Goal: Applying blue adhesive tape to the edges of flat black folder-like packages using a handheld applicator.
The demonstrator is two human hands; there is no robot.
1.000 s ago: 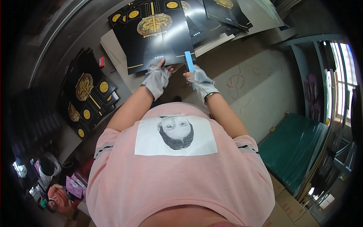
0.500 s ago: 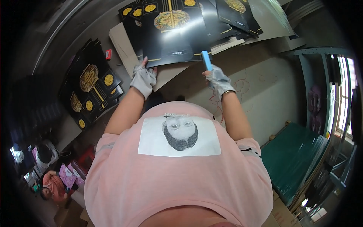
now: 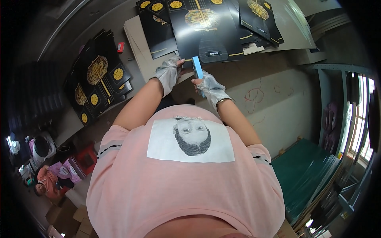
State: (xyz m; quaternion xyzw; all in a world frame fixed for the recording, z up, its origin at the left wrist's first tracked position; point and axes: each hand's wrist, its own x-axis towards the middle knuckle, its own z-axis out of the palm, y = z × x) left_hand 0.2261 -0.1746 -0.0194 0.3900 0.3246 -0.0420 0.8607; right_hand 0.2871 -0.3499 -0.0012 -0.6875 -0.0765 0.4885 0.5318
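A black printed sheet (image 3: 206,37) with gold patterns lies on the bench, its near edge toward me. At its near left corner my left hand (image 3: 168,73), in a grey-white fingerless glove, pinches the edge with the thumb on top; the other fingers are partly hidden. My right hand (image 3: 210,87), gloved the same way, is wrapped round a narrow light-blue stapler (image 3: 196,65). The stapler's far end overlaps the sheet's near edge, just right of my left fingertips. Whether its jaws are closed on the sheet cannot be made out.
More black printed sheets (image 3: 97,73) lie fanned at left, beside a small red box (image 3: 120,47). Plain grey board (image 3: 137,43) sits under the sheets. A green wrapped stack (image 3: 305,174) stands at lower right. A seated person (image 3: 49,182) is at far left.
The stapler in my right hand has moved left, from the sheet's near right corner toward its near left corner. My left hand has shifted right. In view, the sheet sits farther right.
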